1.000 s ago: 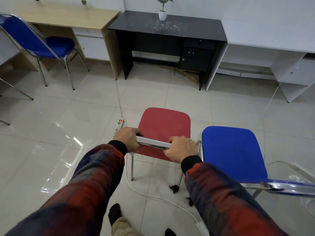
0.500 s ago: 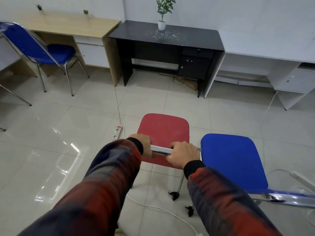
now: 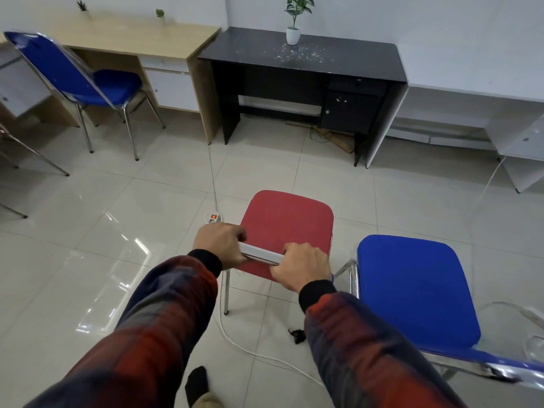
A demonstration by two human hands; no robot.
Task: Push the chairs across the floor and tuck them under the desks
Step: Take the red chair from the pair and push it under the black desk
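Both hands, left hand (image 3: 222, 245) and right hand (image 3: 303, 267), grip the red chair (image 3: 287, 228) backrest mid-floor, black desk (image 3: 297, 58) far ahead; 0 chairs tucked.

The red chair (image 3: 287, 228) has moved nearer the black desk (image 3: 300, 58).

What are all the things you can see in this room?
red chair: 1, red seat, centre floor, gripped by its backrest
blue chairs: 2, blue; near right, far left
wooden desk: 1, light wood, far left
black desk: 1, black, far centre
white desk: 1, white, far right
potted plants: 3, green; on the black and wooden desks
power strip: 1, white, floor
left hand, right hand: 2, grip backrest
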